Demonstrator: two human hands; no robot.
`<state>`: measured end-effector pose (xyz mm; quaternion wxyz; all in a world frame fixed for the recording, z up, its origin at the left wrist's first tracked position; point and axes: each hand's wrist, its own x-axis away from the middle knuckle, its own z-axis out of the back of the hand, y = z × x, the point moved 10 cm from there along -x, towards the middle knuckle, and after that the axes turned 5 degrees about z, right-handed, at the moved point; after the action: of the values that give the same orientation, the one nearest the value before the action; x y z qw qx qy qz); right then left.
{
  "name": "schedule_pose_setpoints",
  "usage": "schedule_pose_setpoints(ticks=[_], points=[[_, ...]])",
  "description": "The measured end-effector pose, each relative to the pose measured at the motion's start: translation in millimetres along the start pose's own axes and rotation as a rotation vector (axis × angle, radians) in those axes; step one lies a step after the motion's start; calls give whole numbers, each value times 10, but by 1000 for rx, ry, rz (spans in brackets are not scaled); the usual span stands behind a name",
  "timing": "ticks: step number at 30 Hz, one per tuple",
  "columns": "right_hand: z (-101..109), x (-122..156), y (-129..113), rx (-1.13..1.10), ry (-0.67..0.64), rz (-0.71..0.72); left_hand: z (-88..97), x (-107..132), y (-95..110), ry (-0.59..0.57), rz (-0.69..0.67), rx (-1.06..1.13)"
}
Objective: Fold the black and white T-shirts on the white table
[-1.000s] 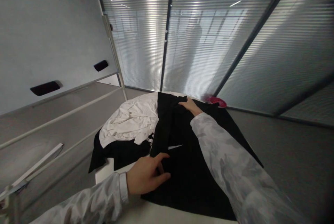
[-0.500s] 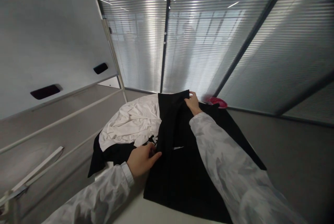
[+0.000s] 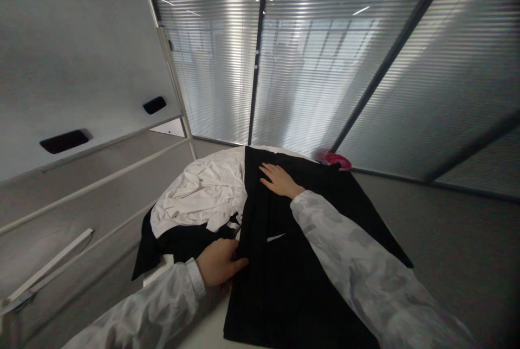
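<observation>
A black garment [image 3: 300, 278] with a small white mark lies spread over a white table [image 3: 203, 333]. Its left side is folded inward into a long strip. My right hand [image 3: 278, 180] lies flat and open on the far part of that folded strip, fingers stretched out. My left hand [image 3: 219, 262] grips the near left edge of the fold, fingers curled round the cloth. Both my sleeves are pale grey camouflage.
A crumpled white garment [image 3: 207, 192] lies to the left of the black one, over another black cloth [image 3: 179, 240] that hangs off the table's left edge. A pink object [image 3: 337, 160] sits at the far edge. Glass walls with blinds stand behind; white rails run along the left.
My right hand let go of the raised far corner and now lies flat on the fold. My left hand moved slightly toward me along the fold's edge.
</observation>
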<state>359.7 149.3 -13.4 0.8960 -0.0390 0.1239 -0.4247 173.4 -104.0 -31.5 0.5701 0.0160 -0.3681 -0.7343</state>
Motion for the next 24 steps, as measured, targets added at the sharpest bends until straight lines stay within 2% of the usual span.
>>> schedule_pose_setpoints(ticks=[2, 4, 14, 17, 19, 21, 24], points=[[-185, 52, -90, -3, -102, 12, -55, 80, -13, -70, 9, -4], [-252, 82, -108, -6, -146, 0, -72, 140, -22, -108, 13, -25], [-213, -184, 61, -77, -213, -128, -169, 157, 56, -144, 3, -199], [-209, -238, 114, -152, -208, -143, -79, 261, 101, -122, 38, -314], [-70, -213, 231, -211, -127, -135, 85, 319, 146, -47, 47, -361], [223, -80, 487, -212, 46, -167, 311, 333, 215, 74, 28, -337], [755, 448, 1101, -84, 335, -405, 622, 237, 412, 292, -127, -281]])
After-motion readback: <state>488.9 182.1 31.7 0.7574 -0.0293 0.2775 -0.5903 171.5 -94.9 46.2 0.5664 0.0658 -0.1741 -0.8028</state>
